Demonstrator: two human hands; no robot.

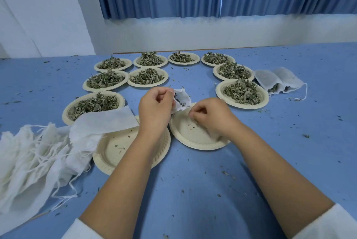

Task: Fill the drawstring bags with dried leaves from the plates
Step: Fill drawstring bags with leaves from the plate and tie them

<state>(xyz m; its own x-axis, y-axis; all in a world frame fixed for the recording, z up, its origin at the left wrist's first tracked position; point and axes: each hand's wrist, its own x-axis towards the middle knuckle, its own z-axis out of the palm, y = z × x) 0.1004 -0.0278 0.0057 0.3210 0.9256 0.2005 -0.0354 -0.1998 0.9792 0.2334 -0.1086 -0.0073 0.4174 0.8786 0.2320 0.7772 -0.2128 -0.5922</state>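
Landmark = emptied plate (195, 142) near the middle of the surface (193, 190). Open bag (183, 98) sat over that plate's far rim. Left grip (155, 108) pinched the bag's mouth edge at the plate's far-left side, fingers curled on the fabric. Dark leaf bits showed inside the mouth. Right grip (209, 116) hovered over the plate's far-right part, just beside the bag and right of it, fingers curled down. Couldn't tell whether it held leaf crumbs, the bag's other edge or nothing. The bag looked bunched, so its long axis was unclear. The mouth seemed to face the right grip, so I'd judge that hand was the feeder and the left only the holder. The plate carried only a few crumbs, so this bag's fill looked close to done. Next supply: full plate (264, 98) with leaves (241, 90), beyond and right of the emptied plate, nearer the right grip. Two filled bags (278, 80) lay further right past it. A second emptied plate (116, 159) sat left of the landmark, and the empty-bag pile (29, 161) further left, on the left grip's side.
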